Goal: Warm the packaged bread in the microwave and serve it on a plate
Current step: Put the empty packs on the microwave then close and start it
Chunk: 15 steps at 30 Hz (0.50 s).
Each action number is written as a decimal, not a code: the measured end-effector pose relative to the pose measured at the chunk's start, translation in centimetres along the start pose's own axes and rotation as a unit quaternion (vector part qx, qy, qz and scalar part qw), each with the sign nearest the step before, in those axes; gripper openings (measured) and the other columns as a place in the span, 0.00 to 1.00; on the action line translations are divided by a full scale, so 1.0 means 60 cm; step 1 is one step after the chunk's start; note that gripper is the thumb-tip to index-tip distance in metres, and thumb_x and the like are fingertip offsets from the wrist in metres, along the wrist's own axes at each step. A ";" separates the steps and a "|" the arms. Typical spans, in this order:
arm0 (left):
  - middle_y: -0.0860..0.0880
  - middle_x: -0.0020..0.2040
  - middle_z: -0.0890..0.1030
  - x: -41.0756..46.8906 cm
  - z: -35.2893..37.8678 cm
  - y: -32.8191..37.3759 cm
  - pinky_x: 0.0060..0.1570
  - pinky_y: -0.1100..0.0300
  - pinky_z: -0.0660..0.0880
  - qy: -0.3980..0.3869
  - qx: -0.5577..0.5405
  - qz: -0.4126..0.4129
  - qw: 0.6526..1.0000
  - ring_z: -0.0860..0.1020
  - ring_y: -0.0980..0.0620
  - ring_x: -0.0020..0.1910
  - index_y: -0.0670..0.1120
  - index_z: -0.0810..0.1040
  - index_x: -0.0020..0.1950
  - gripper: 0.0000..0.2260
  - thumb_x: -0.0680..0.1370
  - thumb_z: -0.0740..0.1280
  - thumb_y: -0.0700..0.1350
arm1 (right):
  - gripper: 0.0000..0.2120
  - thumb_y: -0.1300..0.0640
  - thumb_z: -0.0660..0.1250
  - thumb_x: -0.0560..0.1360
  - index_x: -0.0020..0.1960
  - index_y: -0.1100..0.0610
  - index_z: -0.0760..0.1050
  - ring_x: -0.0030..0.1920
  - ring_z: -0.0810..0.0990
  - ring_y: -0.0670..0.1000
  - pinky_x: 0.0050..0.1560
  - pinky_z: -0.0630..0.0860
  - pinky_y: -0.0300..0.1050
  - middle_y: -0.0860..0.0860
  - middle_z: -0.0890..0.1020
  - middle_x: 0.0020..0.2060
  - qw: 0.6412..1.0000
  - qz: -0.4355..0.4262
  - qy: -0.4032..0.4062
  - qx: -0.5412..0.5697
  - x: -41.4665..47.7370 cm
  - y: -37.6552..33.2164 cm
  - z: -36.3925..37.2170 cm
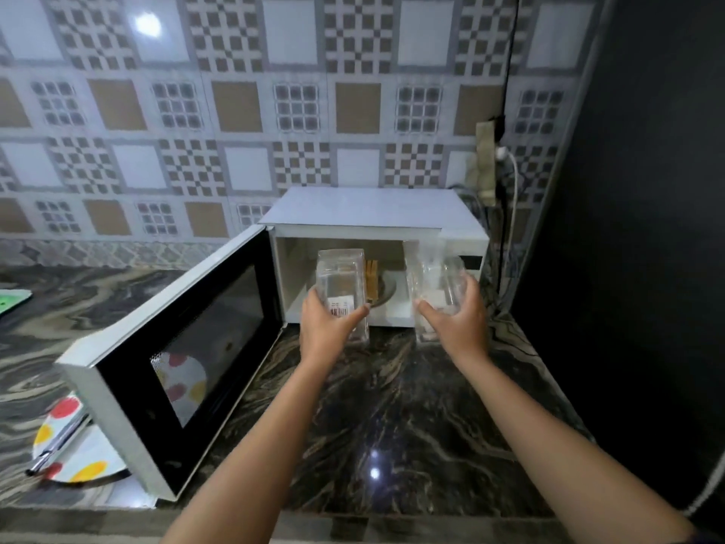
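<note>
Left of the microwave (368, 210), behind its open door (117, 371), sits the plate (59, 461). At the microwave's mouth the left hand (325, 327) grips a clear shell (339, 276), the bread (372, 278) stands inside, and the right hand (459, 320) grips a second shell (435, 268). Both shells should come straight out, clear of the bread, so it stays standing.

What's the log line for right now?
microwave door open | bread inside | left hand holds labelled clear pack | right hand holds second clear pack | plate by door
</note>
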<state>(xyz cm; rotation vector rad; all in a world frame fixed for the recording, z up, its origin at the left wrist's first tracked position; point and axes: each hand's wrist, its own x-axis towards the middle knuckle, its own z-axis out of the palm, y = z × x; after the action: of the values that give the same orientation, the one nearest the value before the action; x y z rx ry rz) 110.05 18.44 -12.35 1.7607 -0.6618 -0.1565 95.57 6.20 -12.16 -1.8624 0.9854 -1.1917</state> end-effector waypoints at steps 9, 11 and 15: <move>0.44 0.66 0.71 0.219 0.002 0.119 0.62 0.50 0.71 -0.026 -0.004 0.041 0.999 0.71 0.45 0.64 0.44 0.63 0.69 0.38 0.66 0.76 0.54 | 0.38 0.48 0.75 0.67 0.71 0.55 0.61 0.67 0.69 0.55 0.63 0.68 0.48 0.54 0.70 0.68 1.000 -0.029 0.008 0.001 0.208 -0.104 0.043; 0.43 0.69 0.68 0.264 0.007 0.135 0.62 0.52 0.69 -0.031 0.012 0.042 0.999 0.69 0.44 0.67 0.43 0.61 0.71 0.39 0.67 0.76 0.53 | 0.37 0.47 0.75 0.66 0.69 0.55 0.62 0.65 0.71 0.56 0.63 0.71 0.51 0.54 0.71 0.66 1.000 -0.013 -0.007 -0.014 0.259 -0.113 0.062; 0.43 0.69 0.68 0.347 0.026 0.144 0.62 0.52 0.69 -0.040 0.045 0.033 0.998 0.69 0.44 0.67 0.42 0.59 0.72 0.40 0.67 0.75 0.54 | 0.39 0.44 0.74 0.65 0.68 0.55 0.61 0.63 0.73 0.57 0.61 0.73 0.52 0.55 0.73 0.64 0.998 0.028 -0.043 -0.034 0.341 -0.123 0.105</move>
<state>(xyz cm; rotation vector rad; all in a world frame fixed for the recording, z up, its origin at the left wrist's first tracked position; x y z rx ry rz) 123.60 5.25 -0.01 1.8235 -0.7947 -0.1540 108.92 -7.27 0.18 -1.9109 1.0347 -1.0473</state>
